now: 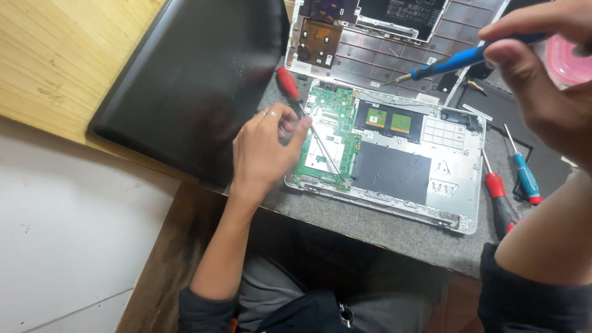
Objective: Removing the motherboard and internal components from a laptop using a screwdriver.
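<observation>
An opened laptop base [453, 213] lies on a grey mat, with a green circuit board [330, 132] exposed at its left end. My left hand [265, 151] grips a red-handled screwdriver [288, 84]; its long shaft slants down to the board's lower edge. Raised at the upper right, my right hand [542, 74] holds a blue-handled screwdriver [453, 61] whose tip points left above the laptop, clear of it.
A black laptop lid [191, 86] lies at the left on the wooden table [55, 55]. A removed bottom cover [370, 49] sits behind the base. A red screwdriver [501, 200] and a blue screwdriver [525, 176] lie at the right. A pink container [567, 61] stands far right.
</observation>
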